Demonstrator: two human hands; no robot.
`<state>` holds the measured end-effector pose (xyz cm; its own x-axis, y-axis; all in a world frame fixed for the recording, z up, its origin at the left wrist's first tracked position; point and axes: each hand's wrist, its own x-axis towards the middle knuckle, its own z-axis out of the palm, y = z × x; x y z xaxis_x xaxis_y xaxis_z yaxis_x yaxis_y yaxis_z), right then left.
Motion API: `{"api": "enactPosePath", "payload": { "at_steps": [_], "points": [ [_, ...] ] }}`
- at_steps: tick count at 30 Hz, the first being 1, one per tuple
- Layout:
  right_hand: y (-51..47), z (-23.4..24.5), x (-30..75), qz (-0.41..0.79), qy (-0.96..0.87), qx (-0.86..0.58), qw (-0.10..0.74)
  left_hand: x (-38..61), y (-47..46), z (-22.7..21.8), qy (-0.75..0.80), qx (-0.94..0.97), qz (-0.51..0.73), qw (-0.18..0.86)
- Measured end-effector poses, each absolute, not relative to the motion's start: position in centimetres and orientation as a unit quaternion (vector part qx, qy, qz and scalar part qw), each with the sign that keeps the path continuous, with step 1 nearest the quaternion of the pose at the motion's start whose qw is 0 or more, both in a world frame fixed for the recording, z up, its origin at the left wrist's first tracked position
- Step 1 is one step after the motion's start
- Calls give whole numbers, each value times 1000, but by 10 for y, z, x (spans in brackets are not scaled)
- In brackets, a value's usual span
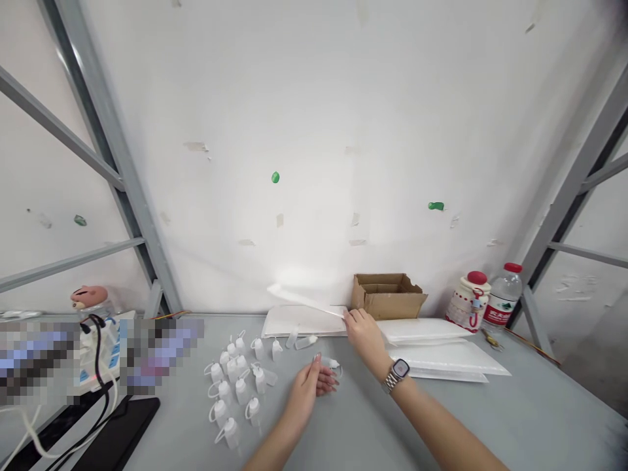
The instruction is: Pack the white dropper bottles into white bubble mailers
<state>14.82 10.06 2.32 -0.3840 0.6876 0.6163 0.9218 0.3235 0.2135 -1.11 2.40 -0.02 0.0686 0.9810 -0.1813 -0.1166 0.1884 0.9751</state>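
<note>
My right hand (363, 330), with a watch on its wrist, grips one end of a thin white envelope (307, 302), raised and seen almost edge-on. Below it, another flat white envelope (284, 319) lies by the wall. My left hand (311, 384) is in front, fingers curled, with a small clear squeeze bottle (330, 362) at its fingertips; the hand partly hides the bottle. Several similar small bottles with looped white caps (240, 390) stand to the left. Two more lie on their sides, one of them a clear bottle (307, 342) beyond my left hand.
An open cardboard box (390, 301) stands by the wall. Stacked white envelopes (446, 360) lie right of my right hand. Farther right are a covered jar (468, 301), a water bottle (504, 297) and pliers (492, 340). Cables and a black phone-like slab (118, 435) lie left.
</note>
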Motion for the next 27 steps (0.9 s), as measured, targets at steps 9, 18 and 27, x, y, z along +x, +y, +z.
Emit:
{"api": "enactPosePath", "payload": {
  "at_steps": [9, 18, 27],
  "points": [
    [41, 55, 173, 236, -687, -530, 438, -17, 23, 4, 446, 431, 518, 590],
    [-24, 46, 203, 619, -628, -450, 140, -29, 17, 26, 388, 284, 564, 671],
    [3, 42, 173, 469, -625, -526, 338, -13, 20, 6, 408, 362, 515, 661]
  ]
}}
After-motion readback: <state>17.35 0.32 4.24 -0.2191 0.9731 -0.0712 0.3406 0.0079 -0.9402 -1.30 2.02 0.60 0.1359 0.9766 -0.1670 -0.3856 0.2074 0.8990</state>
